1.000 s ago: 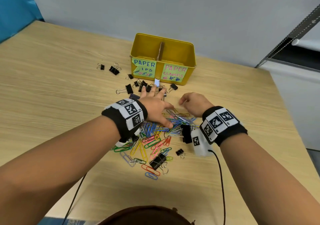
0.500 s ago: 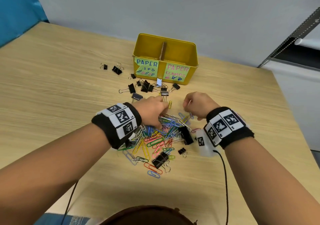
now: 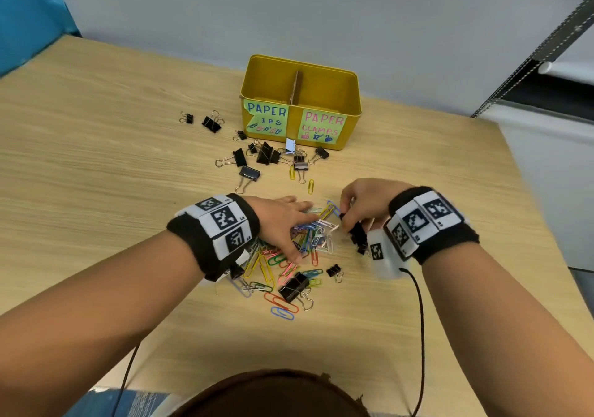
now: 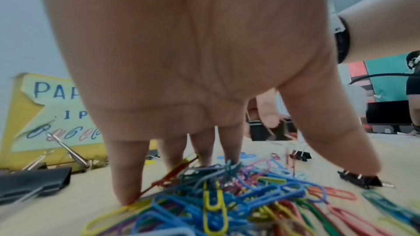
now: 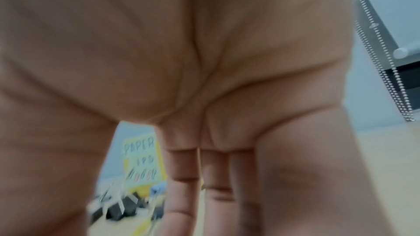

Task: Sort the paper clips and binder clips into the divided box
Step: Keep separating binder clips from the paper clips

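A pile of coloured paper clips (image 3: pixel 289 262) lies on the wooden table, seen close up in the left wrist view as paper clips (image 4: pixel 227 195). My left hand (image 3: pixel 289 223) is spread over it, its straight fingertips (image 4: pixel 127 196) pressing down at the pile's edges. At the pile's right edge my right hand (image 3: pixel 350 220) curls its fingers onto a black binder clip (image 3: pixel 357 235), which also appears in the left wrist view as a binder clip (image 4: pixel 261 130). The yellow divided box (image 3: pixel 353 76) stands behind, labelled PAPER CLIPS on the left and PAPER CLAMPS on the right. The right wrist view is blurred.
Several black binder clips (image 3: pixel 266 156) lie scattered before the box, and two more binder clips (image 3: pixel 212 123) sit to its left. Another large binder clip (image 3: pixel 293 286) and a small one (image 3: pixel 333 270) lie at the pile's near side. A black cable (image 3: pixel 421 320) runs from my right wrist.
My left hand has drawn back toward me and spread over the paper clips. My right hand has come down from behind the pile onto the black binder clip at its right edge.
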Tool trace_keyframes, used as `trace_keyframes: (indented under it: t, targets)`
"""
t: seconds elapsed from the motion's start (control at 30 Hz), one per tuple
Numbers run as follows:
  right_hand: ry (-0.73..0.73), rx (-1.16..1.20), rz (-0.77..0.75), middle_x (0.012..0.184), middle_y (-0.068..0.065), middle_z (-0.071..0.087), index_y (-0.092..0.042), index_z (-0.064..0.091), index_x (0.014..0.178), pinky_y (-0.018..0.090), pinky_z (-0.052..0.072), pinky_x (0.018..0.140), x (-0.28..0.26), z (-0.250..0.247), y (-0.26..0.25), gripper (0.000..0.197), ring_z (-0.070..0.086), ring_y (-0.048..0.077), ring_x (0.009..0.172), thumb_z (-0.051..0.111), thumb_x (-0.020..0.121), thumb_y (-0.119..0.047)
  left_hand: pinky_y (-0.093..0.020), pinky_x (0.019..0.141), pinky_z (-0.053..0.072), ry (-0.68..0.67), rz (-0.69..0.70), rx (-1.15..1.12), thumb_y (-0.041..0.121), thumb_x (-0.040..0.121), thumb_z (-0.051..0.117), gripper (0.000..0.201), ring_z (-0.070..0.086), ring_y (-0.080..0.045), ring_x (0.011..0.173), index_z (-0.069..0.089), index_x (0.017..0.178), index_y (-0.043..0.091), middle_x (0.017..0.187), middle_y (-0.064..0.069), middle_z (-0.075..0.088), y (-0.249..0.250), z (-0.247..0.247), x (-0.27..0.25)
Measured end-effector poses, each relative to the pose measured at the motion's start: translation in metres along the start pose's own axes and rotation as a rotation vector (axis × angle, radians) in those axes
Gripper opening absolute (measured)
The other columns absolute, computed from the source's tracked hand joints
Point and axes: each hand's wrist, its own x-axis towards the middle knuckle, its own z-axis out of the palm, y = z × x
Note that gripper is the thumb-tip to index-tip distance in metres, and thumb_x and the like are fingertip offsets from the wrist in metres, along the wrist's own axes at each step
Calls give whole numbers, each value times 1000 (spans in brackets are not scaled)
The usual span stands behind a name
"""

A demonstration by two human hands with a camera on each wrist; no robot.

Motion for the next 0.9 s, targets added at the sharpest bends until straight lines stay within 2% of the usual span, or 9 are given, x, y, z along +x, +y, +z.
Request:
trace_keyframes:
  t: [0.1,0.2,0.37,0.5,0.6,0.73,0.77,0.83,0.9]
  targets:
    - [184,214,-27,74,9,64,-8,57,88,34,57,62,5,-19,0,19,64,23,65,72,77,-13,-50,120,4,-18,19,-20,50,79,63,93,-13,-27,146,5,150,28,160,1,-10,-2,3,-5]
    - [407,316,24,94,17,68,-4,59,99,48,59,75,21,-23,-4,24,71,31,82,67,81,-17,-49,120,4,-5,38,-92,52,78,63,89,-12,-23,147,13,149,30,160,3,-8,-4,3,-10]
    - [548,308,64,117,20,63,-3,57,115,45,55,89,40,-14,-8,38,64,36,104,63,83,-22,-46,120,2,176,-78,-166,66,75,55,98,-12,-22,147,6,150,26,158,0,-16,-11,-5,-13]
    - [540,191,120,121,19,60,-3,56,121,40,54,89,34,-16,-1,37,62,35,107,57,89,-22,-43,121,6,186,-204,-112,71,75,49,109,-7,-25,147,-3,150,11,158,-11,-12,-14,-15,0]
    - [380,51,102,117,18,64,-4,58,123,40,55,89,23,-13,1,35,65,31,104,53,91,-18,-40,121,7,184,-231,-46,72,76,45,107,-3,-27,148,0,149,7,159,-13,-8,-14,-15,4]
    - [253,-22,-92,97,9,62,-23,47,138,24,55,64,12,-1,-13,48,62,19,71,42,92,-8,-46,118,7,224,-236,83,76,72,45,110,-10,-27,147,10,149,6,158,-10,-15,-14,-6,3]
    - [276,-89,-132,104,10,62,-24,45,139,21,53,65,12,3,-18,53,63,20,77,40,91,-5,-48,118,8,245,-225,69,76,71,46,110,-11,-27,147,13,148,5,158,-10,-16,-14,-6,4]
    - [317,-220,-176,129,13,59,-21,44,140,27,47,89,16,10,-27,55,58,27,111,37,90,0,-48,118,11,268,-215,14,75,71,49,110,-2,-27,148,15,146,3,159,-11,-5,-14,-10,7]
    - [315,-266,-172,137,16,54,-19,40,142,34,42,103,20,15,-32,57,49,30,125,35,89,1,-46,118,16,264,-219,-9,73,72,50,107,12,-26,146,17,144,3,158,-11,11,-17,-13,7]
